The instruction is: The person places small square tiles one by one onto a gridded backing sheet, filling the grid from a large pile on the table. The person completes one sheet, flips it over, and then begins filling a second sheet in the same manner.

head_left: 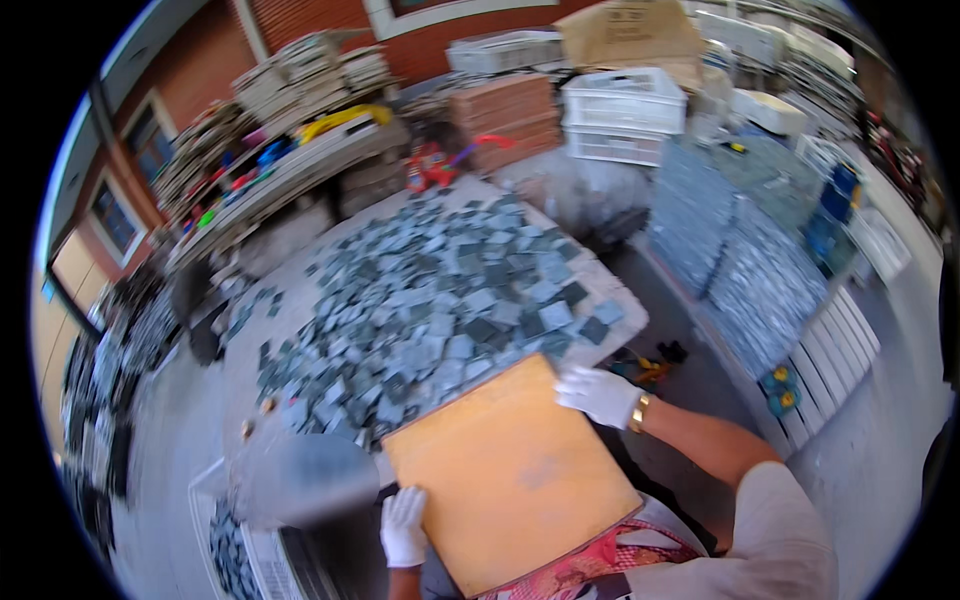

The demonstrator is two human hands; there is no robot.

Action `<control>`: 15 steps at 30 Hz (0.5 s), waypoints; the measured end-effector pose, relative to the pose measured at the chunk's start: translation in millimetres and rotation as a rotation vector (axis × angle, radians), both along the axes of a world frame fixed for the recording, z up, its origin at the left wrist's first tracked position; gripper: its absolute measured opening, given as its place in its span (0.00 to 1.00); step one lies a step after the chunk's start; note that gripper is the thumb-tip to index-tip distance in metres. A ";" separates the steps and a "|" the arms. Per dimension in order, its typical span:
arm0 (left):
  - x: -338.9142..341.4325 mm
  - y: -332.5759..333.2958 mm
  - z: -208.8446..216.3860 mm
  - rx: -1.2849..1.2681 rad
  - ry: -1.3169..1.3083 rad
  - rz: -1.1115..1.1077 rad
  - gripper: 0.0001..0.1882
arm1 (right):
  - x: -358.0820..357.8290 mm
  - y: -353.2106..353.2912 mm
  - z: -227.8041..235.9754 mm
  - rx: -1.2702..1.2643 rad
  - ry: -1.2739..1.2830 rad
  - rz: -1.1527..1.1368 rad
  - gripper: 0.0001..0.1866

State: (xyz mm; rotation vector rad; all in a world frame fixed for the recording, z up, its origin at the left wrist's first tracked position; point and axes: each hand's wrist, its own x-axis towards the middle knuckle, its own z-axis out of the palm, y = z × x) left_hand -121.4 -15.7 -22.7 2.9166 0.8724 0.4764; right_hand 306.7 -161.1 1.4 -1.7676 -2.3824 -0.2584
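A flat, square orange-tan board [515,470] with a few grey smudges lies tilted across my lap. My left hand [403,525], in a white glove, holds its left edge, with the thumb side over the board. Near the far right corner my right hand [598,396], also white-gloved, grips the edge; a gold band circles that wrist. Both hands' undersides are hidden by the board. Just beyond it, many loose square stone tiles [440,310] in grey and green lie heaped on a low pale table [625,285].
A blurred, pale rounded object [310,475] stands left of the board, beside a white crate [203,500] of small dark pieces. Packed grey tile stacks [765,285] stand at the right. White crates [622,115] and a loaded bench [290,195] are at the back.
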 end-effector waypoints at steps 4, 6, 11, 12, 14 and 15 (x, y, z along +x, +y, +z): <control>21.1 46.6 24.8 -0.163 -0.304 0.194 0.20 | -34.7 46.2 122.5 0.565 0.308 -0.044 0.32; 53.6 82.6 2.2 -0.322 -0.556 0.171 0.21 | -49.2 72.4 100.9 0.714 0.421 -0.136 0.40; 115.5 38.9 45.0 0.146 -0.087 0.033 0.21 | -79.8 109.8 -26.3 0.057 0.446 -0.433 0.45; 118.6 38.5 42.6 0.097 -0.077 0.076 0.21 | -82.4 108.9 -27.9 0.093 0.454 -0.446 0.43; 109.6 37.8 37.1 0.049 -0.125 0.059 0.23 | -81.6 111.1 -31.9 0.171 0.457 -0.464 0.39; 117.8 31.1 40.4 0.007 -0.126 0.063 0.25 | -78.5 116.6 -39.4 0.211 0.455 -0.510 0.37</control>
